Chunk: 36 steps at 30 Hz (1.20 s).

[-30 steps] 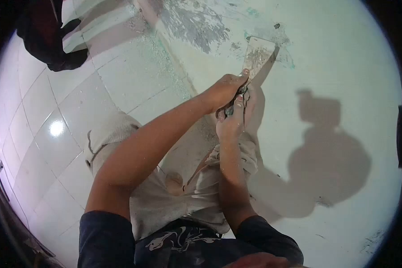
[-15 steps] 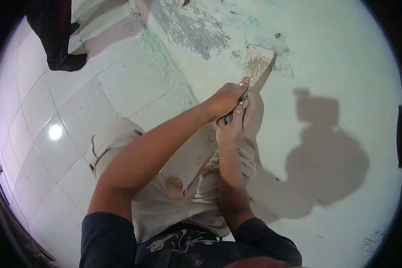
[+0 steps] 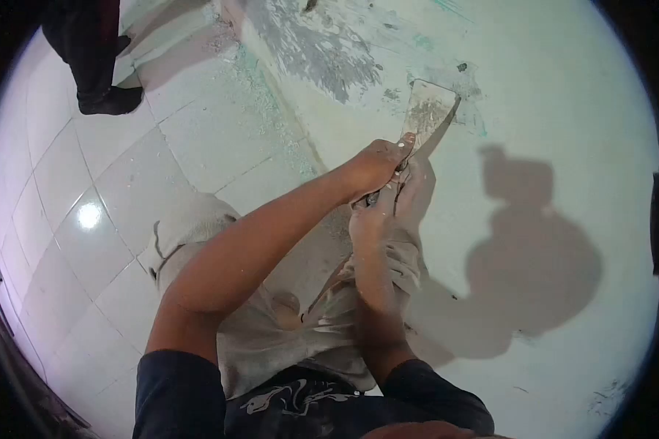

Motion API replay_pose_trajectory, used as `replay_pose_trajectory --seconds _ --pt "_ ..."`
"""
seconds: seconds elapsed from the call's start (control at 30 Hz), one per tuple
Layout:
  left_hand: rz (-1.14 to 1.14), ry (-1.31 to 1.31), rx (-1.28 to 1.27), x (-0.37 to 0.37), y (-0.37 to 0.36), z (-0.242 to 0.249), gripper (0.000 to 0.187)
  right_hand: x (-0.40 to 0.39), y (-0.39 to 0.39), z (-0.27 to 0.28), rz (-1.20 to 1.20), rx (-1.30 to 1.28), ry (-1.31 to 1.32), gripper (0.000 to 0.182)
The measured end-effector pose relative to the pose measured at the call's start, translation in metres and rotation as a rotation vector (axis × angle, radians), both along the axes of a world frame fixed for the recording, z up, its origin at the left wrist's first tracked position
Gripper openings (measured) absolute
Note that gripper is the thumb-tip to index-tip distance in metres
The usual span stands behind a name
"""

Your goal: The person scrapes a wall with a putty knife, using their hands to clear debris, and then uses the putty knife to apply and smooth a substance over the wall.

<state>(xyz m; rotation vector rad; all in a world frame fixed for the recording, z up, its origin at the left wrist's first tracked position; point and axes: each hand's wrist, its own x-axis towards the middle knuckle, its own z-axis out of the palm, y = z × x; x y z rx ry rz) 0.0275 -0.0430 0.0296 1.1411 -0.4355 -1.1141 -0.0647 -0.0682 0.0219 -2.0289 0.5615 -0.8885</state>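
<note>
A wide-bladed scraper (image 3: 430, 113) with pale dust and crumbs on its blade lies against the whitish wall (image 3: 564, 110), its edge at a rough grey patch of bared surface. Closed around the upper part of its handle is my left hand (image 3: 379, 167), with the thumb pointing up toward the blade. My right hand (image 3: 377, 216) grips the handle lower down, close below the left. Most of the handle is hidden by the fingers; a dark bit of it shows between the hands.
Another person's dark-clad leg and foot (image 3: 110, 101) stand on the tiled floor (image 3: 132, 175) at the upper left. Scrapings (image 3: 252, 95) lie along the foot of the wall. A larger grey patch (image 3: 322, 58) marks the wall farther up. My shadow (image 3: 534, 263) falls on the right.
The scraper's blade has shifted slightly down and to the right in the view. Both hands keep their hold on it.
</note>
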Motion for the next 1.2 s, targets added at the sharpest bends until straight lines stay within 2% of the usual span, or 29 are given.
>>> replay_pose_trajectory --seconds 0.03,0.1,0.17,0.23,0.3,0.33,0.37,0.43,0.47,0.5,0.57,0.6,0.7,0.83,0.9,1.0,1.2 --pt "-0.013 0.021 -0.011 0.000 0.003 0.003 0.067 0.001 0.000 -0.003 0.004 0.002 0.002 0.039" --pt "-0.063 -0.025 -0.054 0.006 0.002 -0.002 0.060 0.004 -0.003 -0.009 0.020 0.258 -0.141 0.040" --pt "0.141 0.146 -0.081 0.012 0.002 0.016 0.060 0.019 -0.004 0.012 0.061 0.157 -0.092 0.040" --pt "0.117 0.184 -0.094 0.013 -0.001 0.009 0.061 0.018 -0.004 0.020 0.106 0.053 -0.052 0.040" --pt "0.057 -0.357 0.023 0.009 -0.005 -0.020 0.063 0.010 -0.003 -0.014 0.015 0.267 -0.168 0.040" --pt "0.024 -0.183 -0.004 -0.003 -0.001 -0.018 0.063 -0.007 -0.016 -0.029 0.035 -0.220 0.031 0.040" --pt "0.033 -0.174 0.006 -0.014 -0.003 -0.024 0.063 -0.011 -0.010 -0.022 0.047 -0.211 0.039 0.040" --pt "0.313 -0.531 -0.175 -0.027 -0.012 -0.031 0.063 -0.012 -0.003 -0.005 0.063 0.324 -0.117 0.040" --pt "0.203 -0.257 -0.051 -0.028 -0.019 -0.033 0.061 -0.014 -0.011 -0.020 0.051 0.439 -0.199 0.038" --pt "0.192 -0.248 -0.052 -0.026 -0.013 -0.021 0.061 -0.013 -0.013 -0.018 0.038 0.438 -0.193 0.038" --pt "0.139 -0.017 0.043 -0.025 0.003 -0.001 0.062 -0.012 -0.009 -0.011 0.055 -0.054 -0.119 0.038" --pt "0.163 -0.096 0.022 -0.025 0.001 -0.002 0.065 -0.012 -0.005 -0.012 0.093 0.269 -0.235 0.038" --pt "0.084 -0.123 -0.060 -0.019 0.001 -0.006 0.066 -0.015 -0.009 -0.005 0.113 0.386 -0.146 0.038" --pt "0.165 -0.203 0.001 -0.019 -0.006 -0.015 0.066 -0.009 -0.001 -0.002 0.074 0.338 -0.124 0.039" --pt "0.125 -0.042 0.011 -0.017 -0.006 -0.011 0.064 -0.004 -0.003 -0.005 0.038 0.321 -0.201 0.040" --pt "0.149 0.020 0.054 -0.018 -0.003 -0.003 0.061 -0.006 0.002 0.006 0.018 0.378 -0.110 0.040" --pt "0.105 -0.057 -0.080 -0.015 -0.003 -0.008 0.058 -0.009 -0.009 -0.006 0.065 0.350 -0.165 0.041"
